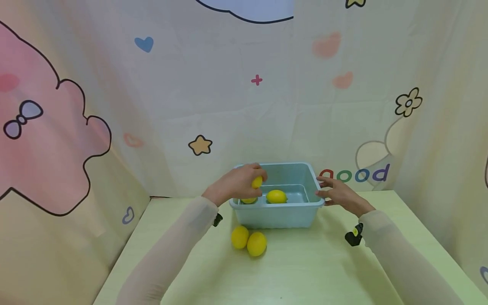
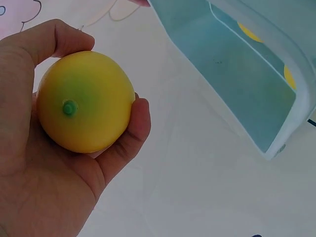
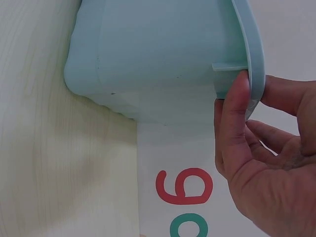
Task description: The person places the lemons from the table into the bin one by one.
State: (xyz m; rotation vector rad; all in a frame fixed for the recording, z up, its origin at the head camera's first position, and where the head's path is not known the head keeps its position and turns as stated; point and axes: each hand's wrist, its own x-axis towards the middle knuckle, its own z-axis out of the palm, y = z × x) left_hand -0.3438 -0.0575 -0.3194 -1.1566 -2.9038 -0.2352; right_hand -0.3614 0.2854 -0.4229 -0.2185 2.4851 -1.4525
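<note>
A lemon with a green stem nub sits in the curled fingers of my left hand, which is over the left part of a light blue plastic bin. Inside the bin lie a whole lemon and, partly hidden below my left hand, another yellow fruit. My right hand pinches the bin's right rim between thumb and fingers, as the right wrist view shows. Two more lemons stand side by side on the table, just in front of the bin.
The pale wooden table reaches back to a printed cloth backdrop, and the bin stands close against it. Coloured letters are printed on the cloth right of the bin. Each wrist wears a small black device.
</note>
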